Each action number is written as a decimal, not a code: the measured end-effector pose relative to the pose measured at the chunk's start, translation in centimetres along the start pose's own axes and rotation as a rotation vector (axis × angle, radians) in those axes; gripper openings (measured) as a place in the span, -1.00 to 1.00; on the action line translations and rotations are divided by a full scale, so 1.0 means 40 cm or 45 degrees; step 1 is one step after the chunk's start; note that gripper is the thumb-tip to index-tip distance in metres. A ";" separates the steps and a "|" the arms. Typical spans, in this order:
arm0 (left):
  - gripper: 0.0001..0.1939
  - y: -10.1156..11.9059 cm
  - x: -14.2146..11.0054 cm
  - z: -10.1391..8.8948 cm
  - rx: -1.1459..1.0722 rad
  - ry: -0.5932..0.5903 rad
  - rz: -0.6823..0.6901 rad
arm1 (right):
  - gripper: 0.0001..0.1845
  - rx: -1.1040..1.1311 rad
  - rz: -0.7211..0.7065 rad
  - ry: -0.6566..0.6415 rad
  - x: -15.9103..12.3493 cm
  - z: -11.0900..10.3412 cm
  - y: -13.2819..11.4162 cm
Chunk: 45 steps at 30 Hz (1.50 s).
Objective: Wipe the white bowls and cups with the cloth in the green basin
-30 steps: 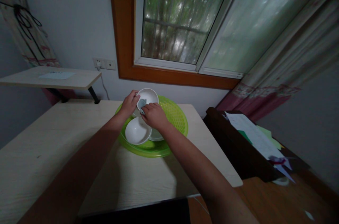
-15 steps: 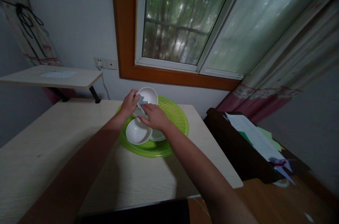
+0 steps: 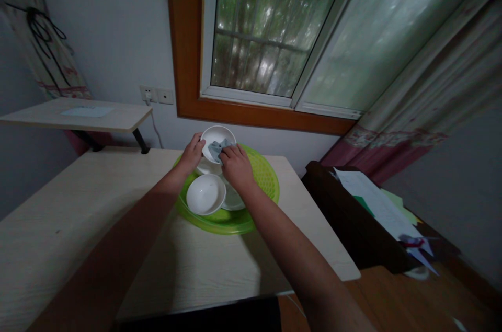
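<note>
My left hand [image 3: 191, 154] is closed on the left rim of a white bowl [image 3: 210, 135], which is tilted toward me. In my right hand [image 3: 237, 164] is a grey-blue cloth [image 3: 215, 149], pressed against the inside of that bowl near its right side. Below them a green plastic basket [image 3: 267, 175] stands on the table. A second white bowl [image 3: 205, 195] sits upright in the front left of the basket. Another white dish [image 3: 233, 199] lies beside it, partly under my right wrist, and one more white piece [image 3: 207, 167] shows just beneath the held bowl.
The basket rests on a pale wooden table [image 3: 212, 264]. A raised shelf [image 3: 78, 112] with a paper on it stands at the table's back left. To the right, papers [image 3: 372, 201] lie on a dark piece of furniture [image 3: 349, 217]. Behind is a window [image 3: 274, 34].
My right hand has moved right and slightly up with the cloth, from the bowl's near rim to its right side. The bowl's inside now faces me more.
</note>
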<state>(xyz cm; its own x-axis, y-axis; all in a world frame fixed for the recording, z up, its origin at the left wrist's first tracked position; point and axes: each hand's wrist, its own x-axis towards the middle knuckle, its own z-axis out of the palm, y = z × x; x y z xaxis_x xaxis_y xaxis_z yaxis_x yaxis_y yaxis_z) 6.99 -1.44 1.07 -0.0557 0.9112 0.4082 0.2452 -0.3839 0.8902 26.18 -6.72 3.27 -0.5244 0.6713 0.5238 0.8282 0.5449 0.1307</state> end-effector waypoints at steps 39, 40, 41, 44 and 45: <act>-0.57 -0.014 0.010 0.016 -0.248 0.096 0.068 | -0.45 0.068 -0.224 -0.081 -0.003 0.013 -0.032; -0.57 -0.013 0.009 0.017 -0.242 0.076 0.080 | -0.43 0.078 -0.211 -0.090 -0.004 0.018 -0.031; -0.57 -0.012 0.009 0.019 -0.237 0.061 0.093 | -0.43 0.083 -0.199 -0.094 -0.005 0.021 -0.029; -0.55 -0.005 0.005 0.020 -0.241 0.049 0.107 | -0.43 0.062 -0.145 -0.075 -0.006 0.023 -0.026; -0.54 -0.003 0.004 0.020 -0.248 0.048 0.104 | -0.43 0.047 -0.123 -0.066 -0.005 0.021 -0.026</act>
<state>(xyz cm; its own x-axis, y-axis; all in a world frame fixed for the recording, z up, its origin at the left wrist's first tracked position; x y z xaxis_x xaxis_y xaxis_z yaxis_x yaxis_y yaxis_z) 7.73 -1.14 0.87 -0.0808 0.8711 0.4845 0.0590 -0.4810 0.8747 25.27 -7.00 2.30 -0.6114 0.6395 0.4661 0.7663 0.6255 0.1470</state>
